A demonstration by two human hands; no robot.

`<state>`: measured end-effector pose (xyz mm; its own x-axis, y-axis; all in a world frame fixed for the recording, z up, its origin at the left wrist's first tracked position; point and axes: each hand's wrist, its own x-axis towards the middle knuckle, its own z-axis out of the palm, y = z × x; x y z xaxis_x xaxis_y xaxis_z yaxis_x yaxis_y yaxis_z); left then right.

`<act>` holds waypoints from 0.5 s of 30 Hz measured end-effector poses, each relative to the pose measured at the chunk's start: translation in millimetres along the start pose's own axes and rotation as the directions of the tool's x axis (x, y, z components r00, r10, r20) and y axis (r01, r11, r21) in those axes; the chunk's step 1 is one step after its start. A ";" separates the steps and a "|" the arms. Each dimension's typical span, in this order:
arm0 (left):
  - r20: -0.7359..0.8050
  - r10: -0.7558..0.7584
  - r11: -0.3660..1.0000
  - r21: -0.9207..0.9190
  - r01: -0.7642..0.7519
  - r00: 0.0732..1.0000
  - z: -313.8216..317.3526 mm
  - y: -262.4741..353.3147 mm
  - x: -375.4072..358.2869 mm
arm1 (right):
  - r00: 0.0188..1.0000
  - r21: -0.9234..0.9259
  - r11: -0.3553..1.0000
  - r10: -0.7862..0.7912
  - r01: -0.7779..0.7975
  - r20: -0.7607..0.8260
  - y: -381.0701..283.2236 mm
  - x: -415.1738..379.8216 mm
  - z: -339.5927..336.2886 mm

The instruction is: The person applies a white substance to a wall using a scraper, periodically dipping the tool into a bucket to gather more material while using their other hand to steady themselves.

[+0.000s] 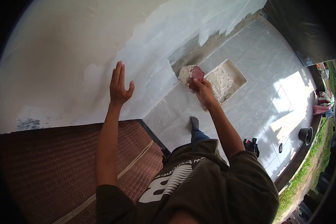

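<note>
My right hand grips a dark red, flat putty spreader between thumb and fingers. White putty coats the spreader's left part, which overlaps the foot of the wall in this view. Just right of that hand, a rectangular tray of creamy white putty rests on the tiled floor. My left hand is raised with its fingers straight and thumb apart, holding nothing, in front of the partly whitened wall. A bare grey patch shows low on the wall beyond the spreader.
A brown woven mat spreads along the lower left beside the wall. Grey tiles run to the right, where a dark bucket stands near the floor's edge. My foot is below the tray. Grass lies outside.
</note>
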<state>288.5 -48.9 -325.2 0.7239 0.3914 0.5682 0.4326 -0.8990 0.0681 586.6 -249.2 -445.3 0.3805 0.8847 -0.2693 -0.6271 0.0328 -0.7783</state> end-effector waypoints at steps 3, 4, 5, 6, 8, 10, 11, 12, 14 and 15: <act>0.047 -0.079 0.983 -0.162 0.086 0.996 56.2 43.5 6.1 | 0.994 -0.030 0.999 -0.017 0.014 -0.107 -8.0 4.3 -48.8; 0.063 -0.104 0.969 -0.219 0.116 0.993 71.8 57.6 10.0 | 0.991 -0.027 1.000 -0.006 0.002 -0.130 -8.3 4.6 -65.8; 0.080 -0.102 0.965 -0.234 0.118 0.992 86.5 70.2 14.8 | 0.983 -0.053 0.999 -0.012 0.002 -0.184 -11.3 4.1 -80.5; 0.099 -0.100 0.954 -0.274 0.123 0.990 100.2 82.0 18.6 | 0.972 -0.080 0.997 -0.016 -0.003 -0.235 -13.0 2.5 -94.4; 0.133 -0.096 0.937 -0.323 0.135 0.986 125.9 102.2 26.2 | 0.964 -0.070 0.997 -0.040 0.022 -0.264 -11.3 3.3 -124.3; 0.162 -0.067 0.921 -0.370 0.123 0.985 150.7 119.7 31.5 | 0.942 -0.245 0.969 -0.081 -0.001 -0.326 -0.8 6.4 -159.8; 0.173 -0.071 0.908 -0.396 0.135 0.982 162.7 127.3 32.5 | 0.926 -0.231 0.973 -0.099 0.013 -0.365 -1.0 4.9 -166.1; 0.186 -0.070 0.904 -0.404 0.141 0.980 174.8 135.2 33.8 | 0.921 -0.228 0.974 -0.090 0.001 -0.378 4.5 6.3 -181.2; 0.246 -0.049 0.873 -0.460 0.162 0.968 196.1 148.8 33.2 | 0.882 -0.404 0.915 -0.178 -0.015 -0.436 11.0 12.1 -204.3; 0.264 -0.032 0.870 -0.468 0.157 0.964 206.0 154.4 33.0 | 0.868 -0.414 0.910 -0.193 -0.015 -0.457 13.8 13.7 -214.5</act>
<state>489.9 -134.3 -464.9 0.8261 0.4578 0.3286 0.2385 -0.8124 0.5321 729.0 -336.4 -581.5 0.7620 0.5496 -0.3426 -0.2954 -0.1759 -0.9391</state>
